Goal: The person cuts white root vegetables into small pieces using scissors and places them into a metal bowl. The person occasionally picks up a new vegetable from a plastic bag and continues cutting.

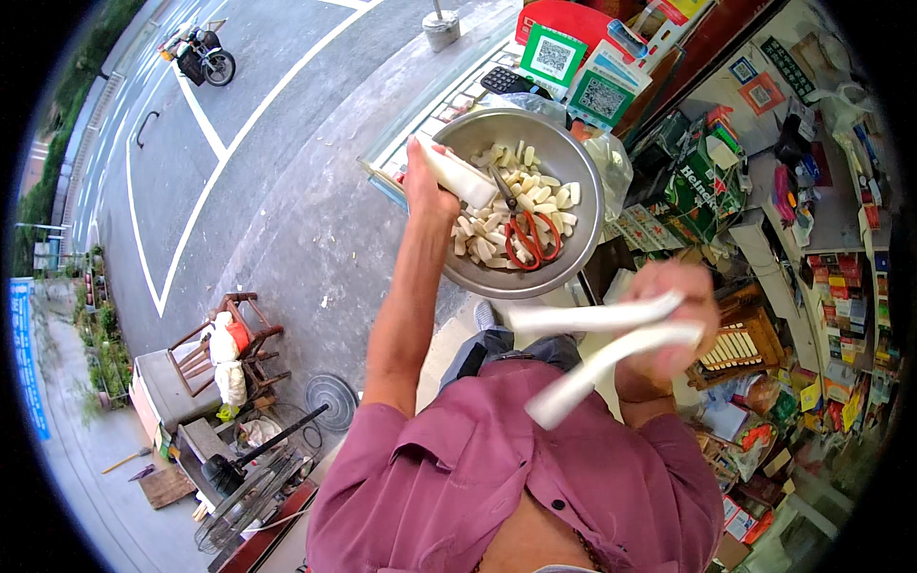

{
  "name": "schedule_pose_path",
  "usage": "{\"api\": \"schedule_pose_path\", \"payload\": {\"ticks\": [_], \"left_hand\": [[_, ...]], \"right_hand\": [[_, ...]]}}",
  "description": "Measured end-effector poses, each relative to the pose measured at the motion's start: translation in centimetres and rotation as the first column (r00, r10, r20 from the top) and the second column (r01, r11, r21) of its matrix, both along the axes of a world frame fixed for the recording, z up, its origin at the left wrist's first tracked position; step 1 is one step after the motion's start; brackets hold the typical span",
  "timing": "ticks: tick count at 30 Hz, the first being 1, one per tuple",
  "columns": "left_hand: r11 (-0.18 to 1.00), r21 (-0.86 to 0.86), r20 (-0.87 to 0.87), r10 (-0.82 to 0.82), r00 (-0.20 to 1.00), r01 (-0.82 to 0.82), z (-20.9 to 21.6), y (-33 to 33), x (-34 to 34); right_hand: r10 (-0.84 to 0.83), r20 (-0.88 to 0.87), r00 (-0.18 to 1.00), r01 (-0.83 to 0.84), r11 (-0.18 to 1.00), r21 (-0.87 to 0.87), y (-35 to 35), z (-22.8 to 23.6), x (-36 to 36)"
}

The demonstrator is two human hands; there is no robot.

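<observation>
- Fingers (415, 162) of the left hand (432, 196) are wrapped round a thick white piece (461, 177), which slants over the left side of the metal bowl (595, 181).
- Right hand (703, 307): blurred, yet its fingers are clearly clamped on the near ends of two long white strips (592, 317) — exactly how each finger sits, I cannot tell.
- Those strips point leftward from the grip, one almost level, the other dipping toward the shirt (478, 435); their free ends are apart, in front of the person's body and outside the bowl.
- Inside the bowl, chopped white pieces (489, 246) cover much of the bottom in a loose heap.
- Scissors (532, 239) with red handles lie on that heap, handles toward the person, dark blades pointing away and to the left; neither hand touches them.
- Just beyond the bowl's far rim: a black keypad device (516, 81) and a green card with a square code (554, 57).
- Farther off on the left — a wooden stool (263, 349) on its side, a fan (253, 492) and, out on the pavement, a parked motorcycle (205, 59).
</observation>
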State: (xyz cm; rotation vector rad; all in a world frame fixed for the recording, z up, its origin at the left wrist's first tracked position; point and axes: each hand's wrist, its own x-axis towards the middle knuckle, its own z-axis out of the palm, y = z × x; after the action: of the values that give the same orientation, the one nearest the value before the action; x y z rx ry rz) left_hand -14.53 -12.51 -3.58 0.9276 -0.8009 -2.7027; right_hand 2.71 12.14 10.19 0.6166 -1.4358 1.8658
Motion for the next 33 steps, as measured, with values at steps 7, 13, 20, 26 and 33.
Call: {"api": "schedule_pose_path", "payload": {"ticks": [7,13,20,26,33], "left_hand": [[0.836,-0.228,-0.076,-0.527,0.847,0.5,-1.0,4.4,-6.1],[0.459,-0.561,0.086,-0.796,0.599,0.689,-4.9,4.5,-6.8],[-0.301,-0.953,0.186,-0.474,0.861,0.041,2.3,3.7,-1.4],[-0.012,-0.965,0.128,-0.896,0.425,0.264,2.2,-1.4,3.2],[0.663,-0.619,-0.27,-0.683,0.679,0.421,2.6,-2.2,6.5]], "right_hand": [[-0.031,0.551,0.834,-0.029,0.995,0.1,1.5,-3.4,-13.7],[-0.363,0.213,0.907,0.048,0.591,0.805,5.0,-12.9,-21.3],[-0.416,-0.001,0.909,0.27,0.587,0.764,-0.1,-6.8,-15.8],[-0.074,0.286,0.955,-0.113,0.804,0.584,-5.2,-5.0,-12.3],[-0.323,0.483,0.814,-0.246,0.561,0.79,-0.5,-12.3,-9.2]]}}
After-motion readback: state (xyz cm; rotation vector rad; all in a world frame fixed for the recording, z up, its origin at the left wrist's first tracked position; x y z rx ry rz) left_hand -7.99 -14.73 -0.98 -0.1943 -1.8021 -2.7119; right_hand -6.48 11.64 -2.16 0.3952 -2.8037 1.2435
